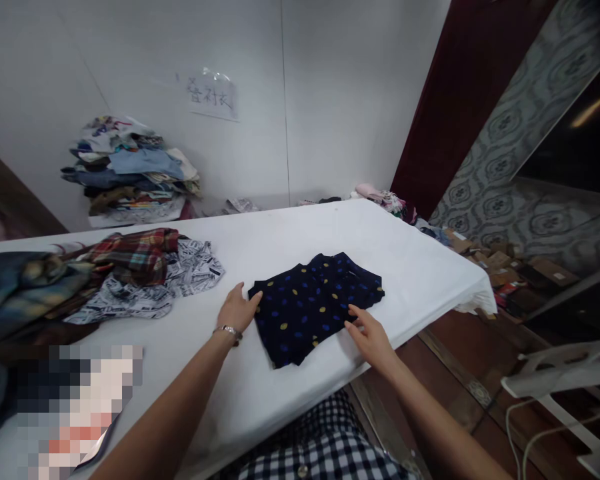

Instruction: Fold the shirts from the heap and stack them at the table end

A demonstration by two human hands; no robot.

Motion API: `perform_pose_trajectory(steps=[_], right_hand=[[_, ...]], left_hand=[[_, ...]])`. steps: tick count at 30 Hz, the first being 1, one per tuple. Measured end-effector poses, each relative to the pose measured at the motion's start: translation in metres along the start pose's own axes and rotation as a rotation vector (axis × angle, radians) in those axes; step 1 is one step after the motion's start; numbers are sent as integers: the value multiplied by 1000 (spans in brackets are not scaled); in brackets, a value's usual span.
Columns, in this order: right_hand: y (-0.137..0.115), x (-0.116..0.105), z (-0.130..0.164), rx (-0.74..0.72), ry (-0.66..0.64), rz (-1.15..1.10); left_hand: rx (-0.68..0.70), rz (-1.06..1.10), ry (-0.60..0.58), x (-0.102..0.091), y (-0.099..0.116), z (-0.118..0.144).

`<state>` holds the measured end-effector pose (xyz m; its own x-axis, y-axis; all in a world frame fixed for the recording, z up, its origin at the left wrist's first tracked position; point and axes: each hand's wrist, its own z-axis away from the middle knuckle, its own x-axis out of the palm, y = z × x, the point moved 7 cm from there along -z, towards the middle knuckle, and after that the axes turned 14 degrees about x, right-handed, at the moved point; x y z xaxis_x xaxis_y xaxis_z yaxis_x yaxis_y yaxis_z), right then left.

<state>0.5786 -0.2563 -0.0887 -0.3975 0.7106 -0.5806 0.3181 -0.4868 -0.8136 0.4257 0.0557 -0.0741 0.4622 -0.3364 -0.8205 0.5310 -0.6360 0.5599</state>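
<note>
Far left of frame: heap of unfolded clothes (55,287) on the white table (290,233); stacked garments (130,170) against the wall, upper left. Centre: dark dotted garment (313,307), folded into a flat packet. Left hand (237,310) flat at its left edge, fingers together, gripping nothing. Right hand (373,337) on the lower right edge, fingers slightly spread, pressing. Judgement: smooth outward from both edges, keep corners square, avoid dragging the layers.
</note>
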Motion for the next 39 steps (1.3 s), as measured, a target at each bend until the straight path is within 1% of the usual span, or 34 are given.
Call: perform_pose_trajectory(steps=[2,5,7,9,11,13,15,16,17,19,21,23,26,28,31,33,36,39], right_hand=[[6,1,4,98,-73,5],[-1,7,6,156,-175,49],[-7,6,3,156,-151,118],[-10,1,-3,148,-79,190],[-9,-2,-8,157,-42,208],[-7,1,-11,183,-85,125],[-9,11,-8,209,-187,-46],[-11,17,-6,229,-249,-148],[-13,24,-2,258,-312,-247],[-17,38,6,344,-423,-412],[-20,48,12,438,-472,-526],[-21,54,14,506,-459,-608],[-23,61,11,579,-406,-719],[-26,66,9,604,-385,-792],[-31,69,7,609,-361,-843],[-32,64,7,592,-322,-800],[-27,48,8,590,-252,-693],[-25,42,7,615,-245,-680]], left_hand=[[-13,-16,-42,3,6,-9],[-9,-53,-106,12,15,-24],[-32,-53,-178,18,16,-31],[-56,-15,-231,19,15,-35],[-60,23,-204,12,12,-34],[-48,31,-105,-4,4,-29],[-47,26,-9,-21,-10,-16],[-57,17,11,-27,-20,-8],[-67,5,1,-32,-30,0],[-77,-26,-81,-37,-48,17],[-50,-72,-182,-40,-58,27],[-2,-145,-228,-44,-57,27],[93,-240,-213,-46,-41,9],[142,-221,-217,-39,-26,-10],[126,-121,-299,-16,-8,-38],[108,-67,-333,-2,1,-54],[102,-12,-339,14,10,-71],[70,52,-359,26,12,-80]])
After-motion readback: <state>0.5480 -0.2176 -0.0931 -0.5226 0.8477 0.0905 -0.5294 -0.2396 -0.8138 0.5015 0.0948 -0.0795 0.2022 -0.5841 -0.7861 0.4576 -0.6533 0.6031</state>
